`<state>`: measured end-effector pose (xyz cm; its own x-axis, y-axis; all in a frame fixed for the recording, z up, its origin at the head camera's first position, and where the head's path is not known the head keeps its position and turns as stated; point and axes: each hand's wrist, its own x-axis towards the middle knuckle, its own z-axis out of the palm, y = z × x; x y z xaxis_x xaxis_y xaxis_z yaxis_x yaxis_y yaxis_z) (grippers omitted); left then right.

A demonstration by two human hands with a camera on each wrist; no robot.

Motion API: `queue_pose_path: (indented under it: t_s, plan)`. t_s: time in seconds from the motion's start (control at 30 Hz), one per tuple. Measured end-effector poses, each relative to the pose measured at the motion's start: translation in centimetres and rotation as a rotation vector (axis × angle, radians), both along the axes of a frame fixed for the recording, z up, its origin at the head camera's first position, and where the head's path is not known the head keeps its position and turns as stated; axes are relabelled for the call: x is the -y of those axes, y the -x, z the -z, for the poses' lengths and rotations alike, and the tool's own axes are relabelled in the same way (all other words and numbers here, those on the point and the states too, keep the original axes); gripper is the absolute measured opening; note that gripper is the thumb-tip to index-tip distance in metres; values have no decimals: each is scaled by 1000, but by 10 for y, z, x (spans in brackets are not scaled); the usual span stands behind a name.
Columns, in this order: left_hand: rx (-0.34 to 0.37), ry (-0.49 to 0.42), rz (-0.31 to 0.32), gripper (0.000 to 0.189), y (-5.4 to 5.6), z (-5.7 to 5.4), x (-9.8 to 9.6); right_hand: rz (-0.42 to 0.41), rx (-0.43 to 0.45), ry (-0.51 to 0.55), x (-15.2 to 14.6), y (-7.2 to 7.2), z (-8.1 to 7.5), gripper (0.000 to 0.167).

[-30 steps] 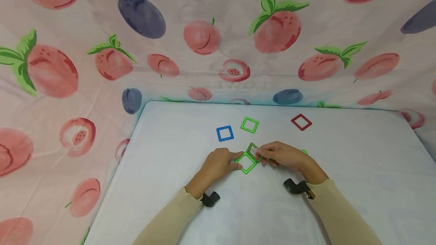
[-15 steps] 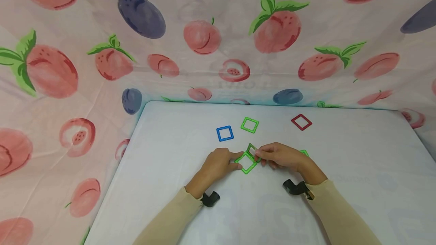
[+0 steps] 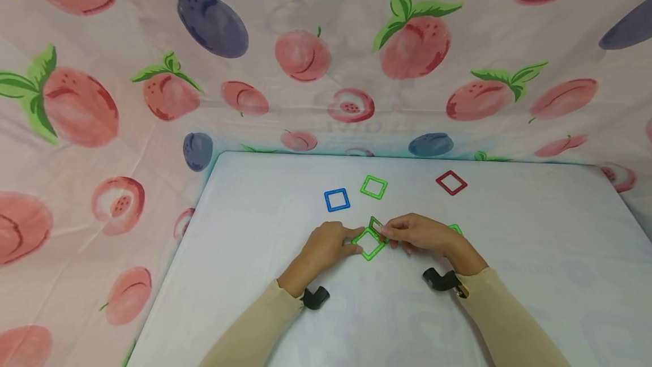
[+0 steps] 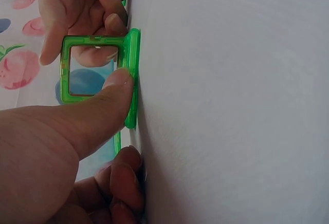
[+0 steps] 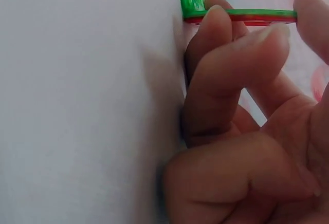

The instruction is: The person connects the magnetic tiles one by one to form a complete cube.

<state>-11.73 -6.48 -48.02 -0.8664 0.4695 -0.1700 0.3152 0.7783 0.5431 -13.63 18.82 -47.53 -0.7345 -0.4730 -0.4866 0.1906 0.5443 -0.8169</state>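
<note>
A green square magnetic tile [image 3: 360, 248] with an open middle lies flat on the white table. My left hand [image 3: 326, 245] holds it at its left side, the thumb [image 4: 110, 95] pressing its edge. A second green square tile [image 4: 66, 72] stands up from the flat one's far right edge, roughly at right angles, touching along that edge. My right hand [image 3: 420, 234] holds this upright tile by its outer side with the fingertips. In the right wrist view the upright tile [image 5: 262, 14] is seen edge-on, with red along its lower side; the other fingers are curled near the tabletop.
Farther back on the table [image 3: 285, 310] lie a blue square tile [image 3: 327, 201], a green square tile [image 3: 383, 190] and a red square tile [image 3: 443, 189]. Another green piece [image 3: 455, 227] shows partly behind the right wrist. A fruit-printed cloth [image 3: 305, 106] hangs behind.
The second green tile looks slightly steeper and narrower in the head view. My right hand has shifted a little to the left; my left hand has stayed in place.
</note>
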Motion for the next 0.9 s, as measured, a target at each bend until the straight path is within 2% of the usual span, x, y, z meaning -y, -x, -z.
queue_pose_path:
  t_s: [0.3, 0.57, 0.9]
  plan:
    - [9, 10, -7, 48, -1, -4, -1, 15, 20, 99, -13, 2, 3, 42]
    - [18, 16, -17, 47, -1, -4, -1, 44, 47, 158, -16, -2, -1, 36]
    - [27, 15, -23, 47, 0, -3, -1, 50, -29, 145, -10, -6, -7, 33]
